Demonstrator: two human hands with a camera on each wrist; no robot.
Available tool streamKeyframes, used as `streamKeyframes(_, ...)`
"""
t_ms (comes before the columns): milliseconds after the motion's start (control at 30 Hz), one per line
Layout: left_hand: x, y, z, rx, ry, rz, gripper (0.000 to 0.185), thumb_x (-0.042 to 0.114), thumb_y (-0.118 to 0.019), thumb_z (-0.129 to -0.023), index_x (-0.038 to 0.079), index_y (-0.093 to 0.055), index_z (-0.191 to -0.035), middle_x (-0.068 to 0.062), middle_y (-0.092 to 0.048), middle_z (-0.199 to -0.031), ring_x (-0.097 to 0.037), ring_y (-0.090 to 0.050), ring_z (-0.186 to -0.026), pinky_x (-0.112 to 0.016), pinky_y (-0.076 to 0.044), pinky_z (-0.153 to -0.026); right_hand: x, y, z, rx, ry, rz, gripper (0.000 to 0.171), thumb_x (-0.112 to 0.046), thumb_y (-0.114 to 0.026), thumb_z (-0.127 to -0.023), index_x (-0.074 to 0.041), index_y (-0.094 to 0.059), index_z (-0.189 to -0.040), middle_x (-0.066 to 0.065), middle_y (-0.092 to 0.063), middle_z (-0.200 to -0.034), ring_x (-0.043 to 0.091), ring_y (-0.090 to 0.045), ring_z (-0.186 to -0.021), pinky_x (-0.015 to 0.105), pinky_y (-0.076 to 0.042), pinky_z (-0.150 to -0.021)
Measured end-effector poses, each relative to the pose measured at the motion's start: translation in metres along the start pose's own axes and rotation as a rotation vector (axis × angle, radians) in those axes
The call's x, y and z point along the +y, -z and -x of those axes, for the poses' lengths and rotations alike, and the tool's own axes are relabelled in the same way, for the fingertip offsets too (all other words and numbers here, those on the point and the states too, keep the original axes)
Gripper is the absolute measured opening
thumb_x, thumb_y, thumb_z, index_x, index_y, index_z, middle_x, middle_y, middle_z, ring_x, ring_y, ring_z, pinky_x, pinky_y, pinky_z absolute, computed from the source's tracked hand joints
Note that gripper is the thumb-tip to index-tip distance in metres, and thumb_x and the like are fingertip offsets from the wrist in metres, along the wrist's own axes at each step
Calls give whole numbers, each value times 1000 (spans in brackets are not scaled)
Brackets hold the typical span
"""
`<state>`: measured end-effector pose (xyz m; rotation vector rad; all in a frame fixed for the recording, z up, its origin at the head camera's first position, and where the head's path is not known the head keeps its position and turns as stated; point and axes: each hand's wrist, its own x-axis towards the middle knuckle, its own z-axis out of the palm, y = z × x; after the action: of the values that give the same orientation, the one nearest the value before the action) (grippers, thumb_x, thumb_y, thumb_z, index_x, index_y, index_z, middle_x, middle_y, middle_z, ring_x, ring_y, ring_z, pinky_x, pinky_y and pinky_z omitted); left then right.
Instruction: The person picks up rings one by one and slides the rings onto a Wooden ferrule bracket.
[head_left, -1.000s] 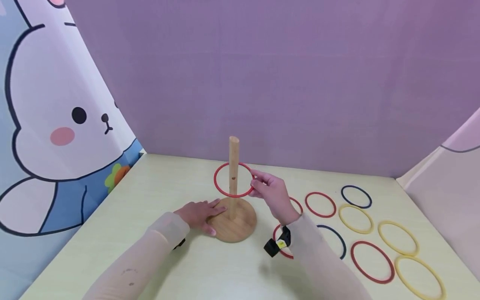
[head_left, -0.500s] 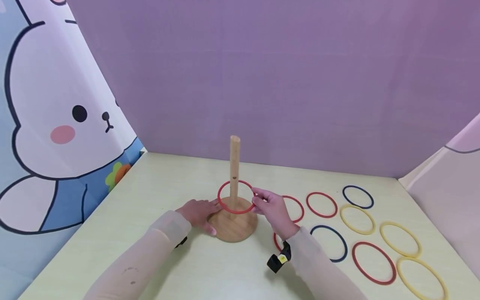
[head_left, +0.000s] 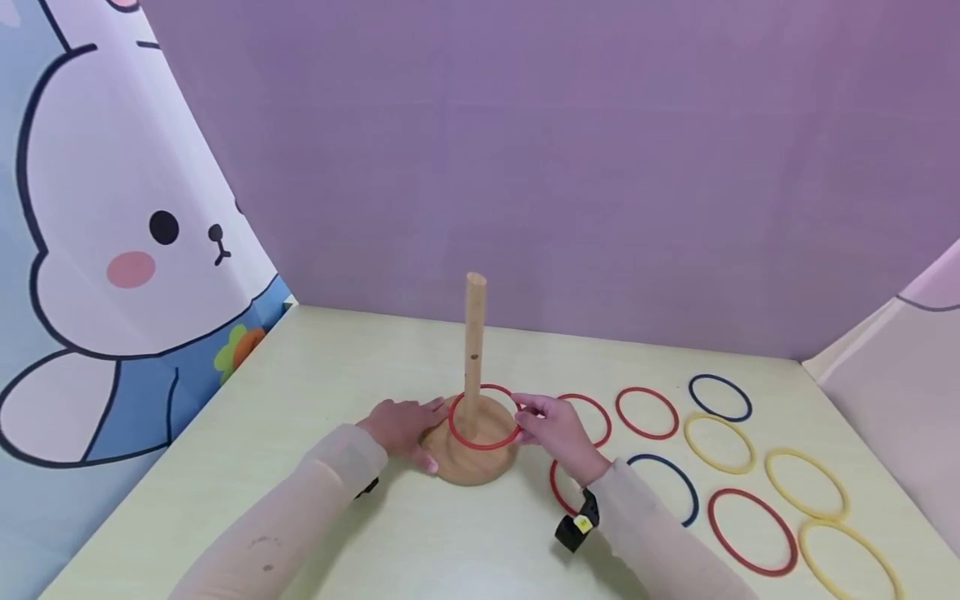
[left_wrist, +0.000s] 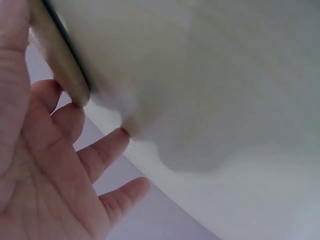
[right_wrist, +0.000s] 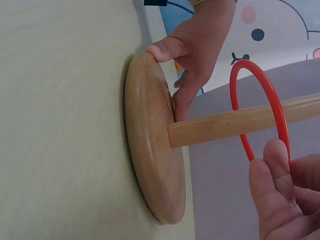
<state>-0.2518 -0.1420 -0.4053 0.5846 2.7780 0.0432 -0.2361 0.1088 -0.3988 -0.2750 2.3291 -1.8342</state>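
While level round upright peg (head_left: 474,350), red ring (head_left: 484,419).

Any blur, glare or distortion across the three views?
Head view: sharp and evenly lit, wide-angle bend at the backdrop edges, pale glare patch on the table. Left wrist view: too close, table washed out, the left hand and base edge soft. Right wrist view: crisp on the red ring and peg, the right hand slightly soft.
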Motion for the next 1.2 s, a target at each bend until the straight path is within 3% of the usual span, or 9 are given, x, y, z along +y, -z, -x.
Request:
streamKeyframes(133, 3, 3, -2, 14, -22, -130, 89, 57, -76, -75, 25, -41, -149, 3, -41, -153, -31, -51, -128, -50, -44, -99, 3, 5, -2, -43, 4, 23, 36, 2, -55, -94, 12, -55, -129, 24, -61, -96, 12, -65, -65, 29, -59, -70)
streamKeyframes(233, 4, 4, -4, 11, -46, -181, 91, 60, -74, -74, 25, -38, -151, 3, -39, -154, -32, -43, -136, -54, -39, -104, 5, 7, -1, -76, 4, 52, 37, 1, -55, -94, 12, -55, -129, 21, -62, -94, 11, -65, -64, 30, -59, -70)
streamKeyframes(367, 1, 6, -5, -11, -71, -164, 96, 61, -75, -73, 25, -34, -152, 3, -34, -157, -33, -31, -143, -57, -35, -107, 7, 5, -2, -122, 10, 69, 37, 2, -53, -93, 13, -54, -129, 21, -62, -93, 12, -64, -65, 32, -59, -69)
streamKeyframes(667, -5, 8, -10, -16, -96, -152, 99, 66, -73, -72, 26, -33, -153, 3, -30, -159, -34, -23, -146, -58, -31, -110, 9, 0, -7, -147, -20, 119, 39, 2, -55, -92, 12, -55, -129, 14, -62, -88, 12, -63, -62, 33, -59, -69)
streamKeyframes(1200, -11, 4, -12, -27, -103, -97, 100, 67, -72, -72, 26, -31, -153, 2, -29, -159, -34, -23, -146, -58, -28, -111, 12, -6, -17, -173, -53, 166, 37, 6, -55, -91, 12, -56, -128, 14, -65, -84, 11, -62, -60, 30, -59, -66)
